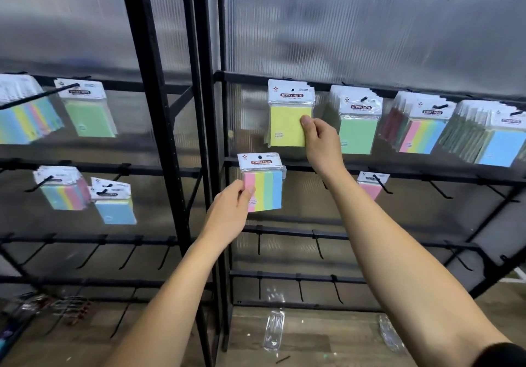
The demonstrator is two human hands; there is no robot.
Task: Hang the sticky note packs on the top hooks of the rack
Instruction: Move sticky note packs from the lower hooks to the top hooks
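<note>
My right hand point(320, 141) pinches the lower right corner of a yellow sticky note pack point(287, 121), which sits at the leftmost hook of the top hooked bar of the right rack point(244, 77). My left hand point(230, 210) holds a striped pink, yellow, green and blue pack point(266, 188) by its left edge, below the yellow one and in front of the second bar. Further packs hang to the right on the same top bar: green point(357, 127), striped point(421, 130) and blue point(498, 141).
A left rack point(159, 110) carries several hanging packs too. One pink pack point(371, 185) hangs on the right rack's second bar. Lower bars hold bare black hooks point(317, 245). Empty clear wrappers point(273, 329) lie on the wooden floor under the rack.
</note>
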